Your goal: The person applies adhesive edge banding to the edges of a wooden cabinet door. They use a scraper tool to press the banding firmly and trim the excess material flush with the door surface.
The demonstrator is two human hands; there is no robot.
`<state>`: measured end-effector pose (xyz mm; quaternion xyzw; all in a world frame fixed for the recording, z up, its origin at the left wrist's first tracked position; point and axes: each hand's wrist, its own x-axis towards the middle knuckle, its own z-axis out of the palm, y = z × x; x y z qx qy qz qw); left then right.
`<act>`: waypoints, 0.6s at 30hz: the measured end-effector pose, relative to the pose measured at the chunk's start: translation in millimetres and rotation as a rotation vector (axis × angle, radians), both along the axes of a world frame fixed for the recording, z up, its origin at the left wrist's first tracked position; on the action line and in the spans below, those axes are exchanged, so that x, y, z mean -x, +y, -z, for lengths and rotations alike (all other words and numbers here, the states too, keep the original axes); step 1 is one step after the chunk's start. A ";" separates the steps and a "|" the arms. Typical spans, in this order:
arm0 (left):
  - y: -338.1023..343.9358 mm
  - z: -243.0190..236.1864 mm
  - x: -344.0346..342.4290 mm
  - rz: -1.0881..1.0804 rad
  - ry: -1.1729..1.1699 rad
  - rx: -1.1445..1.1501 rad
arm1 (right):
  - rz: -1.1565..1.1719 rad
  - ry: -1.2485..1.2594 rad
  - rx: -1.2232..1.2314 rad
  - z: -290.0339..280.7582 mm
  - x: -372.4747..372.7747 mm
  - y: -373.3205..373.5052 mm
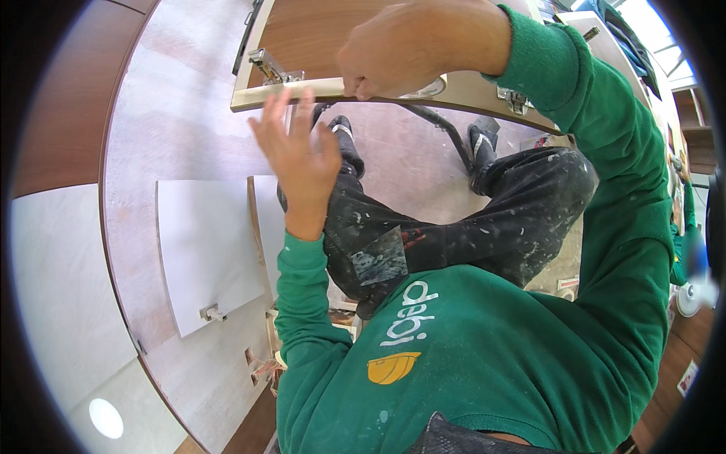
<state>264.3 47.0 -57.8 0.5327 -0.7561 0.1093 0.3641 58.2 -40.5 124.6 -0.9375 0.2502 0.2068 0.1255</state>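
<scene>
A wooden panel (302,38), likely a cabinet door, lies in front of me with its pale edge towards me. Metal hinges are fitted to it: one hinge (268,68) at the left, another hinge (514,100) under my right sleeve. My left hand (299,155) is open, fingers spread and slightly blurred, with the fingertips at the panel's near edge. Over that edge my right hand (404,49) is closed, its fingers curled downward; what it grips is hidden. A shiny rounded item (425,89), too unclear to name, shows beside it at the edge.
White boards (208,250) stand at the left, one with a small metal fitting (213,312). Loose wires (265,367) stick out below them. A dark hose (442,125) runs on the floor between my feet. Another person's green sleeve (687,227) shows at the far right.
</scene>
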 end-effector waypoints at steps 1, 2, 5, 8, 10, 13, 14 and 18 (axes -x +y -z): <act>-0.1 -1.2 6.3 0.029 -0.019 -0.004 | -0.012 0.013 0.031 2.8 -0.2 1.1; 0.3 -1.1 12.9 0.059 -0.006 0.003 | -0.041 0.031 0.079 8.5 -2.7 -0.8; 0.3 -0.8 15.4 0.113 -0.002 0.013 | -0.062 0.059 0.205 16.2 -11.3 2.5; -3.1 -2.1 -2.8 0.053 -0.120 0.030 | 0.056 -0.204 0.162 32.6 11.2 1.2; -8.1 1.6 -23.8 -0.006 -0.117 0.042 | 0.032 -0.307 0.177 37.6 14.9 -0.9; -17.8 7.2 -58.0 -0.070 -0.129 0.057 | 0.106 -0.185 0.158 23.3 5.8 8.9; -22.4 4.2 -64.4 -0.080 -0.134 0.068 | 0.118 -0.084 0.146 15.8 -3.1 9.2; -31.4 -8.8 -78.0 -0.083 -0.199 0.019 | 0.142 -0.039 0.151 15.3 -5.0 11.8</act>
